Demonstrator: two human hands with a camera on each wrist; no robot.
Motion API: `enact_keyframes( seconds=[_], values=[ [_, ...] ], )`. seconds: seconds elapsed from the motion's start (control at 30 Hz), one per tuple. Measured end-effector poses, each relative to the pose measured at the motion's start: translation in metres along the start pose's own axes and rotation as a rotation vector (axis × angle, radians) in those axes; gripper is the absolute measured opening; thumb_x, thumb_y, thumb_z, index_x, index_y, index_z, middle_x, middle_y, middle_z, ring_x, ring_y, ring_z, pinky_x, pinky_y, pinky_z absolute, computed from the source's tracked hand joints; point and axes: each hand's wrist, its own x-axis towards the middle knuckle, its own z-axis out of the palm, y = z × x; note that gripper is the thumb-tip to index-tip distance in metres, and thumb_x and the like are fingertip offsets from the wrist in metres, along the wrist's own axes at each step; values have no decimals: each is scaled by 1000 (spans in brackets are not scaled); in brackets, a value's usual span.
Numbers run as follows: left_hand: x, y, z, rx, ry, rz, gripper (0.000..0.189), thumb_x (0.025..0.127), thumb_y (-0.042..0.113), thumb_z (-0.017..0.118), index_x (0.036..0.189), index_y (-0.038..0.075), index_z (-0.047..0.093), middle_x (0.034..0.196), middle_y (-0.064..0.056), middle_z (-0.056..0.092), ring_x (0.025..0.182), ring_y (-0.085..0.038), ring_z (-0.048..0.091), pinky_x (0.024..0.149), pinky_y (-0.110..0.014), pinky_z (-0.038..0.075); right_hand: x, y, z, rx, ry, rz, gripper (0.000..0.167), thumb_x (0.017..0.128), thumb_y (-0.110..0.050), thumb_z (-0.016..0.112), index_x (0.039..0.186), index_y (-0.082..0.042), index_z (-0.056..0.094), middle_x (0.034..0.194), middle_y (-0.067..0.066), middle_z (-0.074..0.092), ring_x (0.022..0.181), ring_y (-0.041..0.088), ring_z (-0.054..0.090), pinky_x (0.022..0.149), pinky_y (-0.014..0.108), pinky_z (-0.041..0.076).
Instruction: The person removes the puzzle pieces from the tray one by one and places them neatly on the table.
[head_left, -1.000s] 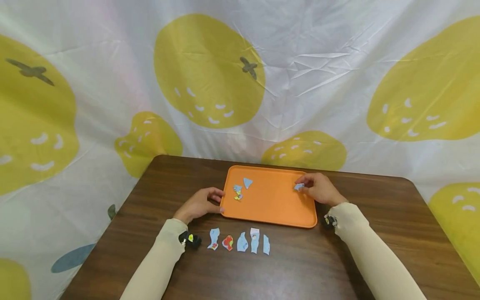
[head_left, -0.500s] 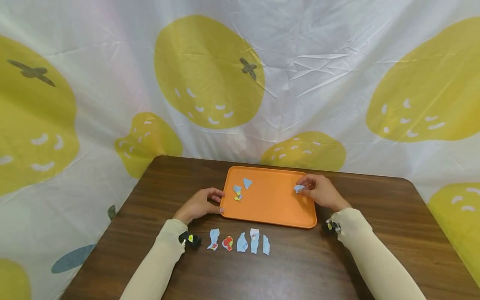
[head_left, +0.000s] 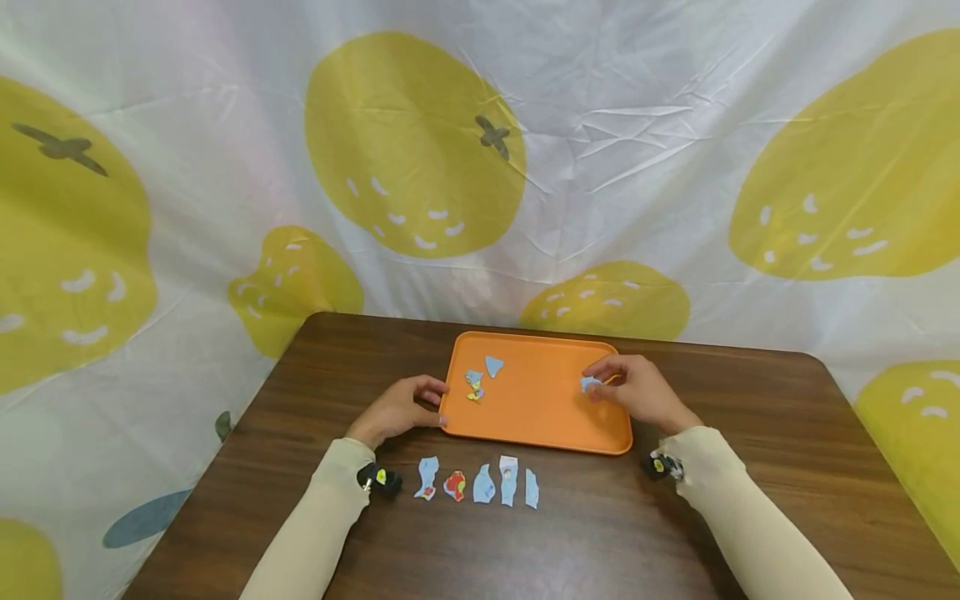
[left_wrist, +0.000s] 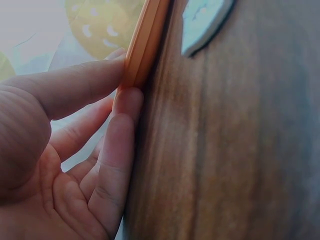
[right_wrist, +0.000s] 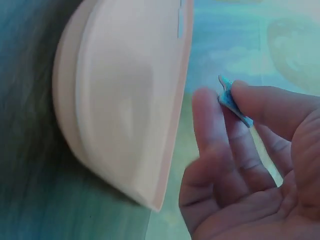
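Note:
My right hand [head_left: 637, 387] pinches a small light-blue torn paper piece [head_left: 589, 384] between thumb and fingers, above the right part of the orange tray [head_left: 536, 396]. In the right wrist view the paper piece [right_wrist: 231, 103] appears almost edge-on at the fingertips. My left hand [head_left: 397, 411] grips the tray's left edge, and the left wrist view has thumb and fingers at the tray rim [left_wrist: 145, 47]. On the tray's left side lie a blue triangular piece [head_left: 493, 367] and a small blue-and-yellow cluster [head_left: 475, 385]; whether the cluster is one piece or more is hard to tell.
Several torn pieces lie in a row in front of the tray, among them a red one [head_left: 454, 486] and a narrow blue one [head_left: 532, 488]. All stand on a brown wooden table [head_left: 600, 533]. Behind hangs a lemon-patterned curtain [head_left: 585, 167].
My right hand has moved slightly left and toward me with the paper piece, which has turned between the fingers. The left hand and the lying pieces have stayed put.

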Motion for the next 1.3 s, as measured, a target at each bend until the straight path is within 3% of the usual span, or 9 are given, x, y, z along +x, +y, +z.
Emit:
enact_keyframes(
  seconds=[0.2,0.63,0.93,1.2,1.3],
  values=[
    [0,-1,0,-10,-2,0,53,81,13,92,130,12,71,113,-8,71,105,-21,63,91,-31,49,-4,-8,7,14,6,-32,20,92,-21,84,110,-11,80,93,6,79,82,17,70,73,25,55],
    [0,-1,0,-27,-5,11,54,81,11,91,130,7,71,112,-10,70,105,-22,63,87,-28,48,-19,-23,20,72,-54,-56,20,90,-7,81,110,-6,77,90,10,75,79,34,71,68,25,57],
    [-1,2,1,-21,1,0,52,81,11,91,130,11,71,112,-7,71,105,-20,63,90,-30,48,-33,-28,28,126,-84,-17,22,91,1,75,112,-5,74,93,12,74,84,32,75,74,29,61],
    [-1,2,1,-19,0,-16,54,82,13,92,131,11,71,113,-8,71,106,-21,62,92,-32,49,-46,-25,35,149,-97,-51,29,88,-2,81,116,-4,75,94,14,72,82,22,77,72,29,62],
    [0,1,1,-14,2,-16,54,82,13,92,131,11,71,114,-8,71,106,-22,63,93,-32,49,-51,-25,37,158,-111,-55,28,88,0,80,116,-5,75,94,14,72,82,24,77,72,31,63]
  ],
)
